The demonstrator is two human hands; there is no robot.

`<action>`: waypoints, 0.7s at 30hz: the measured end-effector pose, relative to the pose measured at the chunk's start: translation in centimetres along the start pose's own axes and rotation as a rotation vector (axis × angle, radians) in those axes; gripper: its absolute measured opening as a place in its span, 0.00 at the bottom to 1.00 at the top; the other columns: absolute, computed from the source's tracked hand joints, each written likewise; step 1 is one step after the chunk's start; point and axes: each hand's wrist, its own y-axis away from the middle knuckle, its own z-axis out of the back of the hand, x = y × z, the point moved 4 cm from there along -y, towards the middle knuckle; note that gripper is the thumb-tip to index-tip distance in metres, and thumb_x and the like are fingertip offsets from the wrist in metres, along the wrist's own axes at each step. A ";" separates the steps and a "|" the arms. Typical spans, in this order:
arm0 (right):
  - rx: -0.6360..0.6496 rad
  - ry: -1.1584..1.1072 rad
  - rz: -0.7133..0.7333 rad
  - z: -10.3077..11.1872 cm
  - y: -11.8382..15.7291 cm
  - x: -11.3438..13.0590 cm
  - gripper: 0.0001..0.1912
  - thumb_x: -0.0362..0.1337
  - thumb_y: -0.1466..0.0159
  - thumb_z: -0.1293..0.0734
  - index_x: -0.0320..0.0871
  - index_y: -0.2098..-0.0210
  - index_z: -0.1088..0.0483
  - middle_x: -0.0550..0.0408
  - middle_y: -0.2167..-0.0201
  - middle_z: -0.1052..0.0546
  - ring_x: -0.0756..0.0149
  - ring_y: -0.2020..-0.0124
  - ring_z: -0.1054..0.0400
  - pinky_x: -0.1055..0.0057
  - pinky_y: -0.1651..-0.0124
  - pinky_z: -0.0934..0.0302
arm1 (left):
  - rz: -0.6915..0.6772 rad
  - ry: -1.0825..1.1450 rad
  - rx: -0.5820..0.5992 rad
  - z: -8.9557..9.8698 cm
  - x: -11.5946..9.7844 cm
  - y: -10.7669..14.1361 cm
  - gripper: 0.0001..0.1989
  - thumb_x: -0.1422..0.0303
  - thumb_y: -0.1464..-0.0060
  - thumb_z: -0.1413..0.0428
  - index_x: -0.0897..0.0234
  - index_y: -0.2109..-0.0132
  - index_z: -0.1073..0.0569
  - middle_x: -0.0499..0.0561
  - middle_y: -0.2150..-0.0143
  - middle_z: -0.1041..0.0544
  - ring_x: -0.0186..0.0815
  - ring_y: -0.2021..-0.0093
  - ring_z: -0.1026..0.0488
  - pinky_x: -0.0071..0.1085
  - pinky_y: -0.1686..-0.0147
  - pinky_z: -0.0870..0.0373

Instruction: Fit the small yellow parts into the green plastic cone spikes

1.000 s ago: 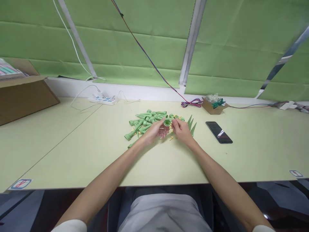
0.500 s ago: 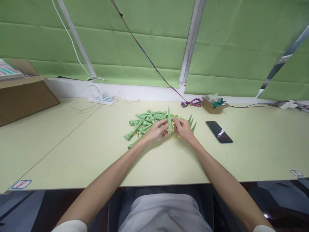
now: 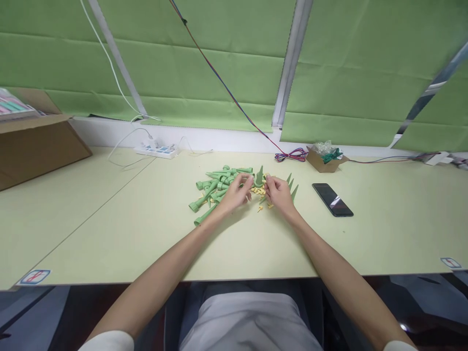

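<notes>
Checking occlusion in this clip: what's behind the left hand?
Behind the left hand, green parts lie heaped on the table; any pieces the hand covers can't be seen.

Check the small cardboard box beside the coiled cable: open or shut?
Open: the small cardboard box has clear plastic and green material showing above its rim.

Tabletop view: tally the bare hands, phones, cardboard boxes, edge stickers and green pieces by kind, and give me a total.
Bare hands: 2 (left hand, right hand)
Phone: 1
Cardboard boxes: 2 (large box, small box)
Edge stickers: 2 (left sticker, right sticker)
Green pieces: too overlapped to count
Total, without green pieces: 7
</notes>
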 end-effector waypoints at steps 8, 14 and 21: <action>0.107 0.039 0.073 -0.3 0.7 1.0 0.29 0.64 0.32 0.41 0.47 0.74 0.36 0.60 0.83 0.40 0.67 0.80 0.44 0.68 0.76 0.49 | 0.179 0.018 0.116 -0.4 -0.2 0.3 0.36 0.37 0.41 0.50 0.65 0.79 0.28 0.55 0.79 0.28 0.30 0.81 0.36 0.27 0.83 0.45; 0.126 0.055 0.091 -0.4 0.8 1.1 0.28 0.63 0.31 0.41 0.47 0.74 0.37 0.60 0.83 0.40 0.66 0.79 0.43 0.67 0.74 0.48 | 0.195 0.057 0.108 -0.5 -0.4 0.4 0.33 0.38 0.44 0.44 0.66 0.75 0.25 0.55 0.74 0.25 0.28 0.80 0.37 0.26 0.83 0.45; 0.099 0.073 0.078 -0.4 0.6 0.7 0.29 0.64 0.31 0.44 0.48 0.75 0.41 0.58 0.83 0.37 0.63 0.77 0.38 0.66 0.72 0.42 | 0.094 -0.003 0.133 -0.4 -0.5 0.6 0.29 0.39 0.45 0.43 0.64 0.69 0.27 0.47 0.78 0.33 0.29 0.79 0.36 0.27 0.81 0.43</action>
